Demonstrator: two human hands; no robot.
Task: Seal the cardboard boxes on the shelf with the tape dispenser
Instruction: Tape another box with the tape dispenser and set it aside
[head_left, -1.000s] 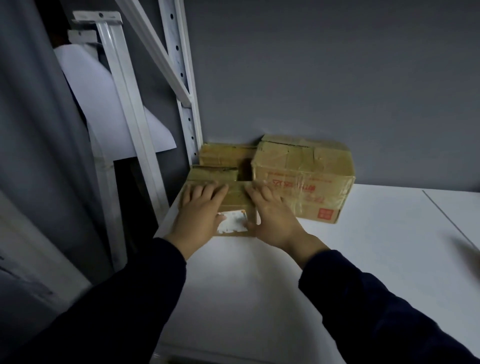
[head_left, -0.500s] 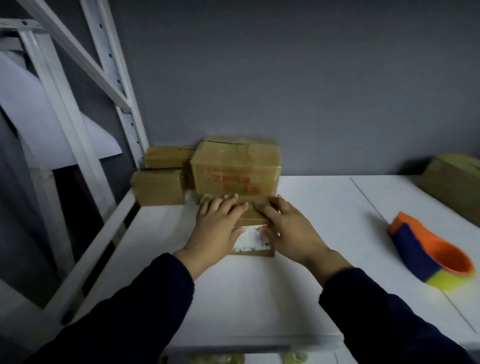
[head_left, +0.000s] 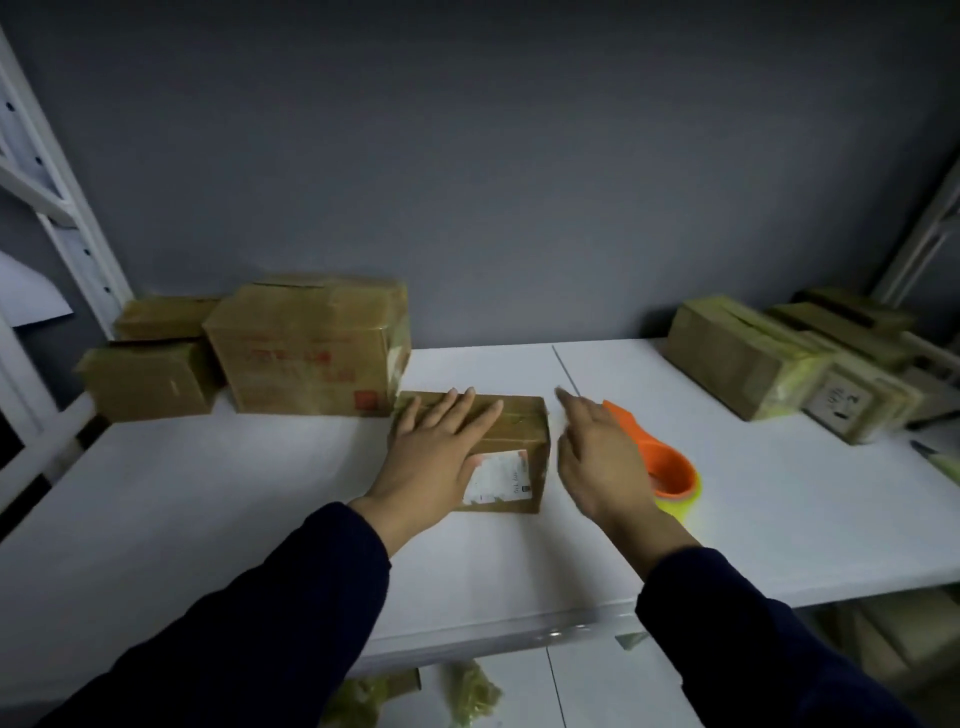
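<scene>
In the head view my left hand (head_left: 441, 457) lies flat on top of the small box (head_left: 519, 415) near the middle of the shelf (head_left: 234, 493). Its fingers (head_left: 457, 415) are straight and spread, pressing down rather than gripping, so nothing is clasped. My right hand (head_left: 597, 462) hangs in the air just right of the box, fingers loose and extended, holding nothing. The dispenser (head_left: 672, 470) lies on the shelf right behind it (my hand hides part of it, and the hand itself is blurred). The box sits with its far left corner up against the big box (head_left: 306, 353), though I cannot tell whether they touch. A white label (head_left: 498, 475) is on its near face. I judge the box light: thin corrugated card, stiff along the edges but giving in the middle of the flaps. So I'd set my palm over the seam to press the flaps level, and not squeeze the sides. The dispenser is orange plastic with a yellow-green roll, and I take it for light and rigid. The place to hold it is round the orange hoop, staying clear of the pointed far end, where I'd guess the cutter sits. More boxes (head_left: 743, 364) wait at the far right of the shelf, well apart from this one.
</scene>
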